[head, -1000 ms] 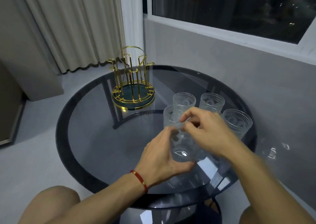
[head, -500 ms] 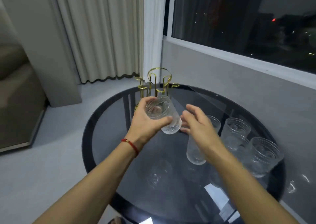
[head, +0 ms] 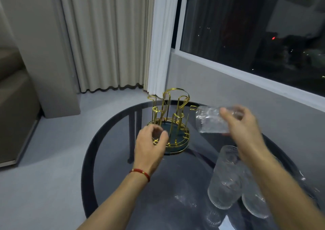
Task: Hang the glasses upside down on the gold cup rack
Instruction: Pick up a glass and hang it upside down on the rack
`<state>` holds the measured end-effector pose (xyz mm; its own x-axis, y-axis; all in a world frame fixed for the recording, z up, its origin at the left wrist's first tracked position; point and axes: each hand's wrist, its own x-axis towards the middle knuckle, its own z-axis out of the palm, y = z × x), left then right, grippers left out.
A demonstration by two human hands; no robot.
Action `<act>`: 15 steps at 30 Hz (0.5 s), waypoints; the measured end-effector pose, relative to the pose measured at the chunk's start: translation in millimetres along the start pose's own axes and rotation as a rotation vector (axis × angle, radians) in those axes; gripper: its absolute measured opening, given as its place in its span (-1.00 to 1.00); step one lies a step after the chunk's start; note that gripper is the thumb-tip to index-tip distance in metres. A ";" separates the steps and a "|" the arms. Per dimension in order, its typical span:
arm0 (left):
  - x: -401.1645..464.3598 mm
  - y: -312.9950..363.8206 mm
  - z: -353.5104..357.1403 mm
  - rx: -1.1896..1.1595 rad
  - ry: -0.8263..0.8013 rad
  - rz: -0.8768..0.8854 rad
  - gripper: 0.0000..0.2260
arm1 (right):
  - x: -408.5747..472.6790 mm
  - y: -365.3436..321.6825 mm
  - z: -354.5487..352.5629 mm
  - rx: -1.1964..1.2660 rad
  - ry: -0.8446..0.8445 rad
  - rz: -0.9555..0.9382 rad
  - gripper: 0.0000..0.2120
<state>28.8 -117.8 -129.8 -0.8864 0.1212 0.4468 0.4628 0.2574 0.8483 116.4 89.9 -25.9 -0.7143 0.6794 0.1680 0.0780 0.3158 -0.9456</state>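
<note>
The gold cup rack [head: 169, 117] stands on a dark round glass table [head: 109, 159], its prongs bare. My right hand [head: 244, 129] holds a clear textured glass [head: 210, 119] tipped on its side in the air, just right of the rack. My left hand [head: 150, 144] hovers in front of the rack's base, fingers curled and holding nothing. More glasses [head: 224, 180] stand upright on the table at the lower right, partly hidden by my right forearm.
A wall with a dark window runs along the table's right side. Cream curtains [head: 109, 36] hang behind the rack. A sofa [head: 14, 106] sits at the far left. Grey floor surrounds the table's left edge.
The glass has passed from my left hand to my right hand and moved right of the rack. My left hand let go and dropped toward the rack's base. The view shifted closer.
</note>
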 end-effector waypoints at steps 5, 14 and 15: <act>-8.1 -48.8 17.5 0.586 -0.277 0.085 -0.45 | 52.2 -56.9 16.4 -0.116 0.065 -0.251 -0.33; -13.9 -73.7 28.3 0.735 -0.424 0.082 -0.35 | 133.7 -118.1 132.9 -0.445 -0.166 -0.375 -0.28; -13.8 -74.9 29.1 0.731 -0.421 0.080 -0.35 | 137.9 -118.9 142.0 -0.502 -0.215 -0.357 -0.26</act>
<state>6.1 -110.8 -207.7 -0.8489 0.4749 0.2321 0.5285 0.7705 0.3565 -90.2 51.9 70.2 -0.8754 0.3446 0.3391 0.0886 0.8039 -0.5881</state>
